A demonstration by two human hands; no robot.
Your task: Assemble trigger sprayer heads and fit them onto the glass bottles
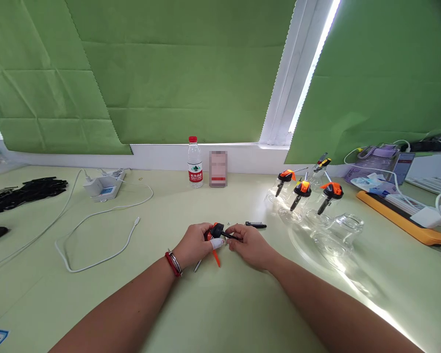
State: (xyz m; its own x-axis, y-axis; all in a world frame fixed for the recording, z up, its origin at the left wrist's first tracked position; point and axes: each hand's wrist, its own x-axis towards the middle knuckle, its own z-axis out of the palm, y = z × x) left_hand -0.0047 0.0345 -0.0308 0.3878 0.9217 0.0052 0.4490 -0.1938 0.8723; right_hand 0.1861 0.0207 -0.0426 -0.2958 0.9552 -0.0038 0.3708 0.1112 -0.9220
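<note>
Left grip is pinching the cap and right grip is pinching the black stick, with the cap sitting between them over the surface. If either one's slipping under a sideways push, imo the cap's probably twisting out and dropping.

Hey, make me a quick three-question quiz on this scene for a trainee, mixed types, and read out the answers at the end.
1. True or false: the left hand holds a black-and-orange piece, and the right hand is at its slim black part.

2. Fill in the missing word: the water bottle has a ____ cap.

3. Choose one. The loose white plug lies:
A) to the left of both hands
B) between the hands
C) to the right of both hands

Key: 1. True. 2. Red. 3. A.
</note>
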